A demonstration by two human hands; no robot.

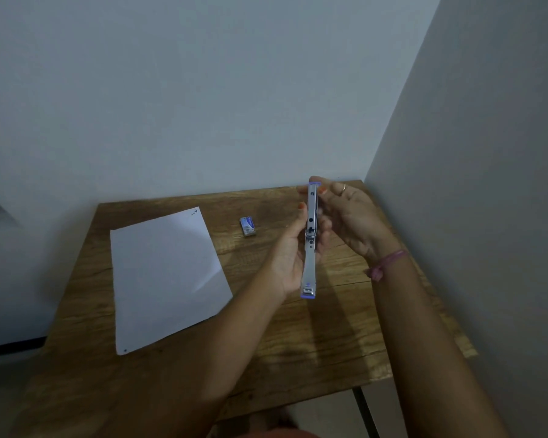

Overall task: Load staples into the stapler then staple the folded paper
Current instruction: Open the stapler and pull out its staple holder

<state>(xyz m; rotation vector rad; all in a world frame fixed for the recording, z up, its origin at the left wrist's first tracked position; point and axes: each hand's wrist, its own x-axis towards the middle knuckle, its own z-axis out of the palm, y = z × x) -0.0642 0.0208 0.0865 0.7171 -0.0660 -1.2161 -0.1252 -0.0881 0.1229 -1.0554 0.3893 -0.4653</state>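
Silver metal stapler [310, 238] swung open, clamped in left hand [290, 257] and right hand [351, 216]; loading step; next, fetch small staple box [247, 226] at nine o'clock.

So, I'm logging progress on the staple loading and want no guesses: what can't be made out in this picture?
All in the head view:
- Stapler, opened out flat: whether staples sit in its channel is too small and blurred to tell.
- Staple box: label too small to read; open or shut unclear.
- Right hand: fingertips hidden behind the stapler.
- Paper: corner marks too small to read.
- Left hand: palm partly hidden by the stapler.
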